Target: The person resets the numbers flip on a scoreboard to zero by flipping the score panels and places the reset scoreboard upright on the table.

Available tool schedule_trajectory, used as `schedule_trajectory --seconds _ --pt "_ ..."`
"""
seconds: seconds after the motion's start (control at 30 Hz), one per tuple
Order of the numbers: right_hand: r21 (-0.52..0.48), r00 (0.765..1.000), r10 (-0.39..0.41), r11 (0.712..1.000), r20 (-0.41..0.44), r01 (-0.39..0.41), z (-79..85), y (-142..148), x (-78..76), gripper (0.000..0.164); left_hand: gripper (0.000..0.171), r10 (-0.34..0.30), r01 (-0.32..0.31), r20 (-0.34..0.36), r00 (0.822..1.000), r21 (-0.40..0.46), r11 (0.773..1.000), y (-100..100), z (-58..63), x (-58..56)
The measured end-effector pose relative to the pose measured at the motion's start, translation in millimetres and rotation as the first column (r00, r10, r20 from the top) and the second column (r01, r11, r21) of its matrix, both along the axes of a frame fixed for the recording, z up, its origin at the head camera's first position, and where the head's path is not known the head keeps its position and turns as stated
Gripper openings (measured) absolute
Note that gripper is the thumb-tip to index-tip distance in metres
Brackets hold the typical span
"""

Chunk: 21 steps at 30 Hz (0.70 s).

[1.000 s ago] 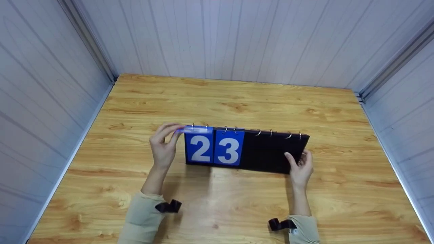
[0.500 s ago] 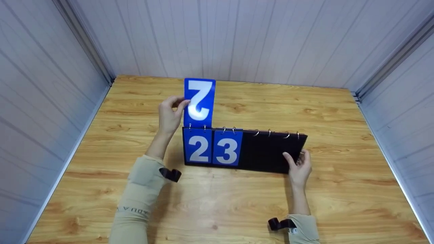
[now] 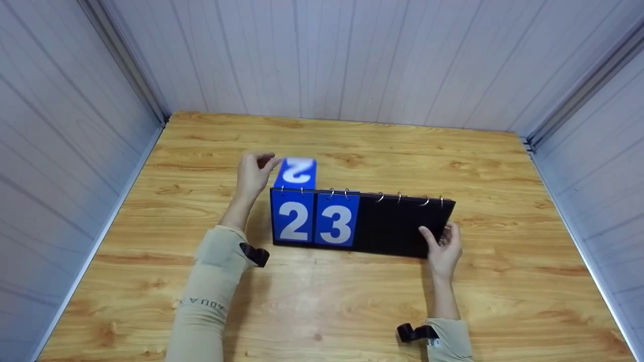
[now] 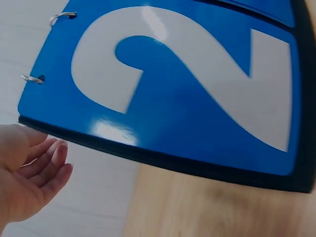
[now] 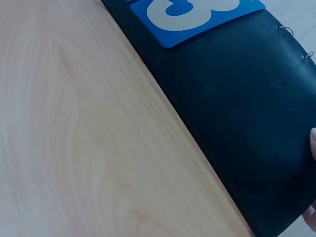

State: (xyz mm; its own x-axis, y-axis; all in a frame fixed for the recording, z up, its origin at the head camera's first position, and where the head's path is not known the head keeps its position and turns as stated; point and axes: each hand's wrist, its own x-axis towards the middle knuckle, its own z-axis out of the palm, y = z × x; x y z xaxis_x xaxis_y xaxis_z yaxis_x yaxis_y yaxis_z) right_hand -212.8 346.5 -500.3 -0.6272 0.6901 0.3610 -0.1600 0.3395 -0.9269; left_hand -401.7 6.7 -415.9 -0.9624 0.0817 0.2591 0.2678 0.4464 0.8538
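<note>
A black flip scoreboard [image 3: 387, 226] stands tilted on the wooden table. Its left half shows a blue "2" card [image 3: 282, 236] and a blue "3" card [image 3: 324, 239], hung on metal rings. Behind the top edge, a blurred blue flipped card [image 3: 303, 183] with an upside-down 2 tips away. My left hand [image 3: 253, 176] is beside that card, fingers loosely bent; in the left wrist view the hand [image 4: 29, 177] holds nothing. My right hand [image 3: 445, 254] grips the scoreboard's right end, thumb on the front and fingers behind.
The wooden table [image 3: 322, 301] extends around the scoreboard. White panel walls [image 3: 322, 60] enclose it at the back and both sides. A dark camera mount [image 3: 256, 255] sits on the left wrist, and another camera mount [image 3: 415, 333] on the right.
My left hand lifted the flipped card up over the rings, then let go of it. The card now drops behind the board, uncovering another 2. The right hand stays in place.
</note>
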Motion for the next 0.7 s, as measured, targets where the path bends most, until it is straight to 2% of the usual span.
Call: schedule_trajectory --seconds 0.13,0.23,0.3,0.43,0.53,0.7 --pt "0.027 1.000 -0.010 1.000 -0.023 0.011 -15.0 7 -3.9 0.036 0.020 0.046 -0.043 -0.090 0.995 0.038 0.998 -5 -10.0 13.3" --pt "0.041 0.999 -0.006 0.999 -0.038 0.008 -24.4 12 -5.8 0.038 0.017 0.107 -0.091 -0.169 0.980 0.100 0.991 -9 -18.1 26.5" --pt "0.047 0.999 -0.005 0.999 -0.040 0.007 -27.2 14 -6.2 0.039 0.016 0.158 -0.129 -0.197 0.968 0.152 0.980 -10 -23.7 36.4" --pt "0.036 1.000 -0.022 0.999 -0.020 0.022 -22.0 10 -5.4 0.037 0.015 0.264 -0.211 -0.207 0.942 0.247 0.946 -12 -34.0 59.4" --pt "0.019 1.000 -0.029 0.999 -0.010 0.029 -12.8 6 -3.8 0.036 0.013 0.305 -0.234 -0.200 0.931 0.313 0.921 -10 -40.2 76.4" --pt "-0.001 1.000 -0.027 1.000 0.005 0.027 -7.2 3 -2.4 0.036 0.011 0.287 -0.209 -0.157 0.945 0.385 0.899 -2 -49.2 100.4"
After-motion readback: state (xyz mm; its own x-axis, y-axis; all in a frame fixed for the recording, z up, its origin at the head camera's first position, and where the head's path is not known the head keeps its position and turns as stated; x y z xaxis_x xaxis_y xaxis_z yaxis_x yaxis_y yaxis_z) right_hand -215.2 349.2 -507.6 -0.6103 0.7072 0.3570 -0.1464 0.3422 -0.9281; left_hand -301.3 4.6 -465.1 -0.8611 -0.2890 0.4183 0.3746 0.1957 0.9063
